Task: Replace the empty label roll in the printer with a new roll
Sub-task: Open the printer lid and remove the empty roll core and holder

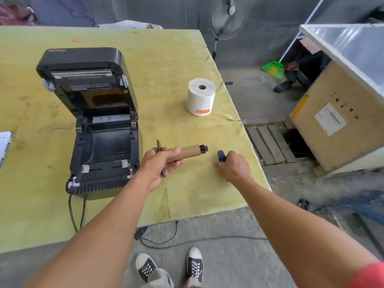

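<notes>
The black label printer (97, 125) stands on the yellow-green table (170, 59) with its lid raised and its roll bay empty. My left hand (158, 167) grips the empty brown cardboard core (190, 154), which sits on a black spindle whose end sticks out to the right. A black flange disc is at the left end, by my fingers. My right hand (232, 165) holds a small black spindle guide (222, 156) just above the table, a little apart from the spindle's end. The new white label roll (201, 96) stands upright at the table's right side.
The table's right edge runs diagonally just past my right hand. Printer cables hang off the front edge to the floor. A large wooden crate (340, 113) and a pallet stand to the right. A pedestal fan (226, 17) stands behind the table.
</notes>
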A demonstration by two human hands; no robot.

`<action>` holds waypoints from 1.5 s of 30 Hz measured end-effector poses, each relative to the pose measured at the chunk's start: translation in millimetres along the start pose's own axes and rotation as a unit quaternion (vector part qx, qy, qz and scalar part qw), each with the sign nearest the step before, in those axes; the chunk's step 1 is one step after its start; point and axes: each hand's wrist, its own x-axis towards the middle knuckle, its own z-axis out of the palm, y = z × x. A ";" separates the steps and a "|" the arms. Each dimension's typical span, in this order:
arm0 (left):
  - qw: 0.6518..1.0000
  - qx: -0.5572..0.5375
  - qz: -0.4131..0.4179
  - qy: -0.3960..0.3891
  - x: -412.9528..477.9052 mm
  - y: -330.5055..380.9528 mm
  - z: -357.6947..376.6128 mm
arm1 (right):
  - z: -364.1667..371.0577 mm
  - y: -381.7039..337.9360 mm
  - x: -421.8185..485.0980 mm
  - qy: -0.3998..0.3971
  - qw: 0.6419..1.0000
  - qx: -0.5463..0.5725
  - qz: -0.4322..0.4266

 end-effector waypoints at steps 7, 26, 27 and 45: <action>1.000 -0.002 -0.013 0.009 7.5 -5.2 -0.6 | 5.6 1.3 12.5 -0.005 1.000 -0.011 0.000; 0.999 0.005 0.013 0.050 6.7 12.8 -0.4 | -30.1 -39.4 22.5 -0.081 0.765 0.630 0.108; 0.998 0.005 0.011 0.059 6.4 14.1 -3.9 | -35.6 -33.1 29.0 -0.056 0.781 0.614 0.103; 0.997 0.025 -0.020 0.068 2.0 -3.1 -18.3 | -8.0 -23.5 54.9 -0.110 0.978 0.169 -0.058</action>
